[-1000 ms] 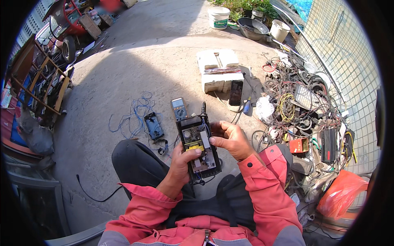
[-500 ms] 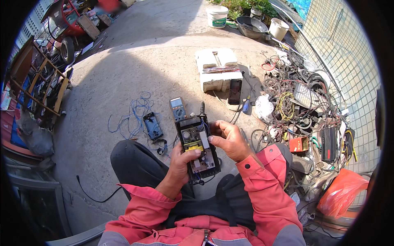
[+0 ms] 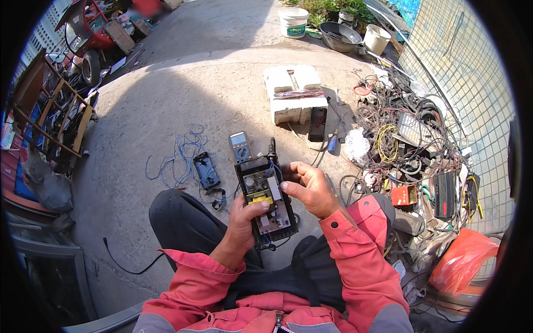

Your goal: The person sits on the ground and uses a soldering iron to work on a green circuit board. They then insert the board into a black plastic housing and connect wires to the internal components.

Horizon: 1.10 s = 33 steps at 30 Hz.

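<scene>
Above my lap I hold an opened power adapter [image 3: 280,215], a black case with its circuit board showing. A yellow transformer and a white block stand out on the board, and a black cord leaves the case's far end. My left hand [image 3: 243,223] grips the case's left side, thumb over the board beside the transformer; its other fingers are hidden beneath. My right hand [image 3: 308,190] is closed at the right edge, its thumb by the white block and its fingers curled behind. Just beyond the case lies a multimeter [image 3: 240,146] on the concrete.
Left of the case lie a black-and-blue plastic shell [image 3: 207,170] and tangled blue wire [image 3: 186,158]. A white foam block [image 3: 293,94] stands ahead with a phone [image 3: 318,124] leaning on it, near a blue-handled screwdriver [image 3: 333,142]. Heaped cables [image 3: 388,142] fill the right side.
The power adapter and my left hand have shifted very slightly to the left. My right hand has hardly moved, and the things on the ground lie as before.
</scene>
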Each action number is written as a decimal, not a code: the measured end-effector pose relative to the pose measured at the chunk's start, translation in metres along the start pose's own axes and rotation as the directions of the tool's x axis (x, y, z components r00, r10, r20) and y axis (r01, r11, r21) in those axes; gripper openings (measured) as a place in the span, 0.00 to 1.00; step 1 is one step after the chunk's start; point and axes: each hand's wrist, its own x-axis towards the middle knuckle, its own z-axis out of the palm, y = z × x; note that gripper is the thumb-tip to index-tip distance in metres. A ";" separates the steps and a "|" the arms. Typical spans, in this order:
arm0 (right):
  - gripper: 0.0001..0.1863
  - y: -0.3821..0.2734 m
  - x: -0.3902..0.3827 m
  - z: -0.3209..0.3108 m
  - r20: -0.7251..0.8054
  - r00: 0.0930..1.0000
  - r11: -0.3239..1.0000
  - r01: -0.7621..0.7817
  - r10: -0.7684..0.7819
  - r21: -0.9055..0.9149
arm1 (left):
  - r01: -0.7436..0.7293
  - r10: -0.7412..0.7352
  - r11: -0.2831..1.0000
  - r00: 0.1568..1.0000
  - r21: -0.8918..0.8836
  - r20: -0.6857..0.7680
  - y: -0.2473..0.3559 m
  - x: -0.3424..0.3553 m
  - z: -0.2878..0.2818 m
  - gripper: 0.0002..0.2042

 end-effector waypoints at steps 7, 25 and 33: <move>0.18 -0.004 0.000 0.000 -0.027 1.000 1.000 0.003 -0.003 0.000 | -0.005 0.006 0.999 1.000 -0.034 0.022 -0.001 0.002 -0.004 0.27; 0.17 0.001 0.002 0.000 -0.034 0.999 0.997 0.026 -0.028 -0.072 | -0.001 0.001 1.000 0.999 -0.006 0.032 -0.003 0.002 -0.005 0.27; 0.15 -0.002 0.001 0.002 -0.049 0.998 0.993 0.042 -0.047 -0.110 | -0.009 0.009 1.000 0.999 0.005 0.035 -0.006 0.003 -0.006 0.26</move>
